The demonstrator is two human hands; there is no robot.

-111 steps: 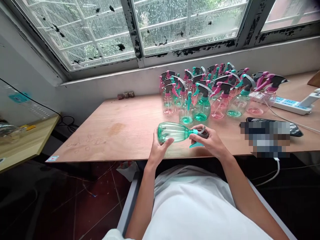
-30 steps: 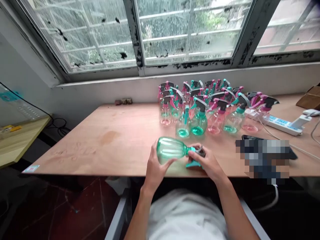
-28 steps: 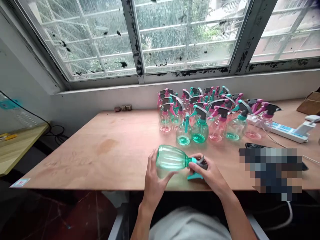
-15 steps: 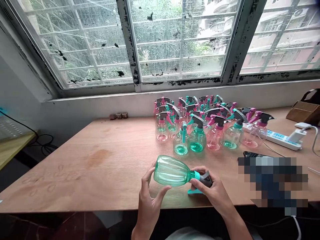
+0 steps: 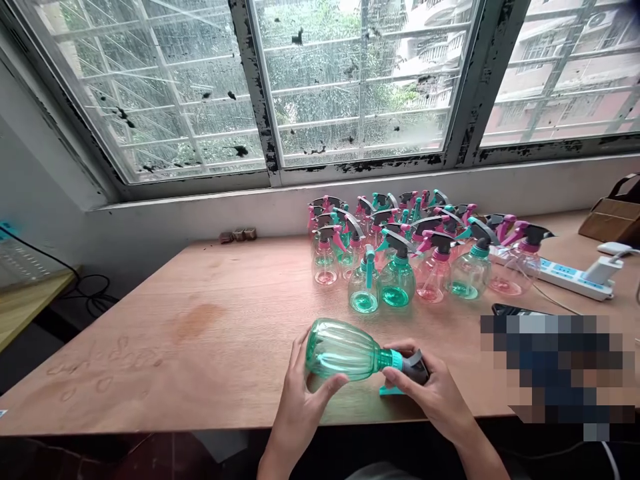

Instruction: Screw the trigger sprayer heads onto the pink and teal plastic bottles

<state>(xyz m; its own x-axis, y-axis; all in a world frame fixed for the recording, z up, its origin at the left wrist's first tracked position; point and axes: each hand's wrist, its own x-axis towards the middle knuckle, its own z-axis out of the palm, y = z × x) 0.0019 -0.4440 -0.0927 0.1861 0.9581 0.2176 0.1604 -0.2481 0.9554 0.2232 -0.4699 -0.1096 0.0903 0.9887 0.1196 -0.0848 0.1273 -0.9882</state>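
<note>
A green, see-through spray bottle (image 5: 341, 349) lies sideways in the air above the table's front edge, its base to the left and its spray head to the right. Around the base curl the fingers of my left hand (image 5: 306, 400), with the thumb along the lower side. My right hand (image 5: 434, 390) grips the black and turquoise spray head (image 5: 414, 367), thumb at the collar; the turquoise trigger (image 5: 393, 391) points down toward me. The fingers behind the bottle are partly hidden.
Several green and pink spray bottles (image 5: 396, 283) stand grouped at the back of the wooden table (image 5: 225, 360). Behind them on the right is a white power strip (image 5: 570, 277); a brown bag (image 5: 613, 217) sits beyond it. Small brown blocks (image 5: 238, 235) lie by the wall. A blurred patch covers the right front.
The bottle and both hands appear slightly lower in view, and my left fingers have closed further round the base. The camera view has shifted a little.
</note>
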